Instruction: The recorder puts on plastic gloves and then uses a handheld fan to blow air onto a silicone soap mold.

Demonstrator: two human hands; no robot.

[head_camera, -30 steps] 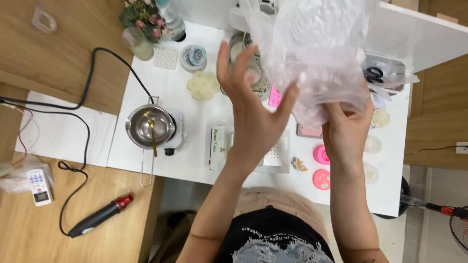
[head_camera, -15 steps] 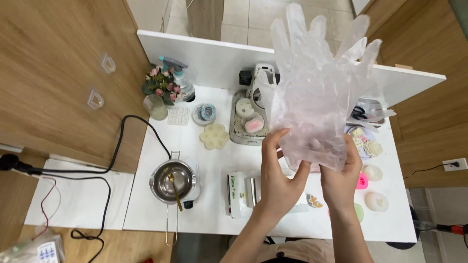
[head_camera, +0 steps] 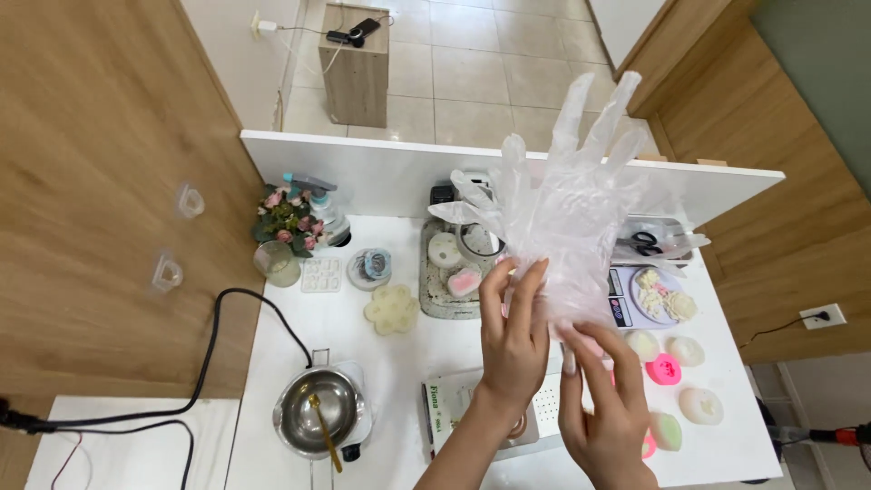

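Pinching the cuff, both hands [head_camera: 513, 340] [head_camera: 606, 413] hold a clear plastic glove [head_camera: 567, 218] (fingers pointing up, away).

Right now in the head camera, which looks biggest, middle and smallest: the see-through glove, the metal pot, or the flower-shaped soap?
1. Clear plastic glove, though it is held nearest the camera, which enlarges it.
2. Metal pot.
3. Flower-shaped soap.

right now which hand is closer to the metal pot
Left. The left hand is up at the plastic glove, right of the metal pot; the right hand is further right, holding the glove's cuff.
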